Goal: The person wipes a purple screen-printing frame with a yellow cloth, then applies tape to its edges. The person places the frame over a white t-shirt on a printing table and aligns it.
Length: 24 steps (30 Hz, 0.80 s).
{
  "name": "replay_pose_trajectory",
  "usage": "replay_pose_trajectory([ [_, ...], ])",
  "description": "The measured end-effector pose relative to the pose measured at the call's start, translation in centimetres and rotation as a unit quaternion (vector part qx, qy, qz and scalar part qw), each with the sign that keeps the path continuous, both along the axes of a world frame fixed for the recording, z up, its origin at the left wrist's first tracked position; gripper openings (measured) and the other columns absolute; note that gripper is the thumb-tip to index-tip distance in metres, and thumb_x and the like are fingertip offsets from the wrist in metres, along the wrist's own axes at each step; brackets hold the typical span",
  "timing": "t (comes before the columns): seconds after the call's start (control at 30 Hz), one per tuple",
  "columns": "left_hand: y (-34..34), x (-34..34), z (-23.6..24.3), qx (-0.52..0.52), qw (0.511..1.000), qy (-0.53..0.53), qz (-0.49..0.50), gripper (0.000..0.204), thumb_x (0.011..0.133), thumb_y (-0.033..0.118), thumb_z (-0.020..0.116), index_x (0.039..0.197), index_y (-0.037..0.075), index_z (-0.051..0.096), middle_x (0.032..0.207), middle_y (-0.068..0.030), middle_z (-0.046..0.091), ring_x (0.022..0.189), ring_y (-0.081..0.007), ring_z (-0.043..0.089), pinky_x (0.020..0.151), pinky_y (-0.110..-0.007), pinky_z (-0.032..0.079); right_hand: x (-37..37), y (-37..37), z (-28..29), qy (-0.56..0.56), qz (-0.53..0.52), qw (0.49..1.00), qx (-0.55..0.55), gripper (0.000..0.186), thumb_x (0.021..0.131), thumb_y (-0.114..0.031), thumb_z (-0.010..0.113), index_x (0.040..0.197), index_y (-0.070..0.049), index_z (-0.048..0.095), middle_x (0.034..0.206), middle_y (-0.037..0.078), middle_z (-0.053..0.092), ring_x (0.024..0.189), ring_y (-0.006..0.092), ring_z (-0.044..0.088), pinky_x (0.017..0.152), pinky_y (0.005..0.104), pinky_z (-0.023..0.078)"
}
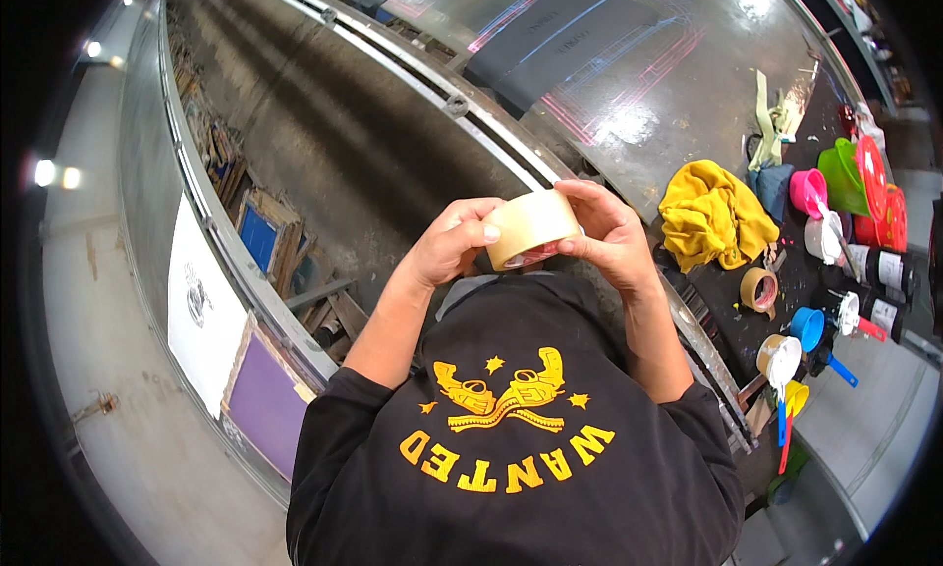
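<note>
A wide roll of yellowish packing tape [531, 229] is held up in front of my chest, between both hands. My left hand [456, 240] grips its left side, with the thumb pressed on the tape's outer face. On the other side my right hand [606, 234] has its fingers over the top edge and its thumb along the lower edge. Part of the cardboard core shows beneath the right thumb. The fingers behind the roll are hidden. Whether a loose tape end is lifted, I cannot tell.
On the right, a dark table holds a crumpled yellow cloth [715, 215], another tape roll [759, 290], a blue cup [807, 326] and a green tub [843, 176]. A long printing table [629, 65] extends ahead. At left, a purple-meshed screen frame [263, 394] lies beside a white printed sheet [201, 316].
</note>
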State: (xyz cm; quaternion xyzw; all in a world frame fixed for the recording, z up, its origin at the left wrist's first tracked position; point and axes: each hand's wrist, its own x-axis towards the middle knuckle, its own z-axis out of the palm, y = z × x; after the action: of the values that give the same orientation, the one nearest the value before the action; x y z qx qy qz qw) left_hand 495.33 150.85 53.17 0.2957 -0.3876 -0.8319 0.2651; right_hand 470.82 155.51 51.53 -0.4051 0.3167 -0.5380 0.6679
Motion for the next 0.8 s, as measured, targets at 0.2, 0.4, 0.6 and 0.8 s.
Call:
replay_pose_trajectory([
  [0.2, 0.2, 1.6, -0.3, -0.017, 0.995, -0.096, 0.030, 0.017, 0.092, 0.018, 0.063, 0.098, 0.002, 0.065, 0.091, -0.0004, 0.067, 0.083, -0.0059, 0.058, 0.078, -0.025, 0.049, 1.3, -0.9, 1.4, 0.273, 0.007, 0.953, -0.132, 0.062, 0.075, -0.012, 0.090, 0.131, -0.002, 0.064, 0.130, 0.010, 0.063, 0.121, 0.0215, 0.059, 0.105, 0.0360, 0.045],
  [0.4, 1.1, 2.8, -0.3, -0.035, 0.992, -0.088, 0.086, 0.026, 0.092, 0.011, 0.062, 0.114, -0.002, 0.066, 0.102, -0.0043, 0.069, 0.094, -0.0103, 0.063, 0.086, -0.026, 0.050, 2.0, -1.7, 0.2, 0.225, 0.044, 0.969, -0.092, 0.064, 0.075, -0.013, 0.090, 0.132, -0.002, 0.063, 0.127, 0.009, 0.064, 0.120, 0.0208, 0.059, 0.104, 0.0349, 0.045],
  [0.6, 0.9, 3.2, 0.1, -0.171, 0.963, -0.181, 0.106, 0.034, 0.093, 0.010, 0.062, 0.125, -0.002, 0.068, 0.113, -0.0073, 0.068, 0.106, -0.0146, 0.063, 0.093, -0.029, 0.050, 2.0, -1.4, -1.8, 0.075, 0.094, 0.992, 0.029, 0.065, 0.076, -0.014, 0.092, 0.128, -0.005, 0.054, 0.119, 0.004, 0.062, 0.116, 0.0164, 0.058, 0.103, 0.0333, 0.045],
  [0.8, 2.0, 3.7, -1.1, -0.191, 0.901, -0.380, 0.085, 0.031, 0.098, 0.021, 0.069, 0.119, -0.002, 0.072, 0.102, -0.0074, 0.072, 0.088, -0.0106, 0.066, 0.076, -0.026, 0.054, 4.4, -1.1, 0.1, 0.295, 0.100, 0.950, -0.019, 0.061, 0.071, -0.023, 0.095, 0.117, -0.006, 0.060, 0.106, 0.003, 0.063, 0.099, 0.0123, 0.060, 0.085, 0.0287, 0.050],
])
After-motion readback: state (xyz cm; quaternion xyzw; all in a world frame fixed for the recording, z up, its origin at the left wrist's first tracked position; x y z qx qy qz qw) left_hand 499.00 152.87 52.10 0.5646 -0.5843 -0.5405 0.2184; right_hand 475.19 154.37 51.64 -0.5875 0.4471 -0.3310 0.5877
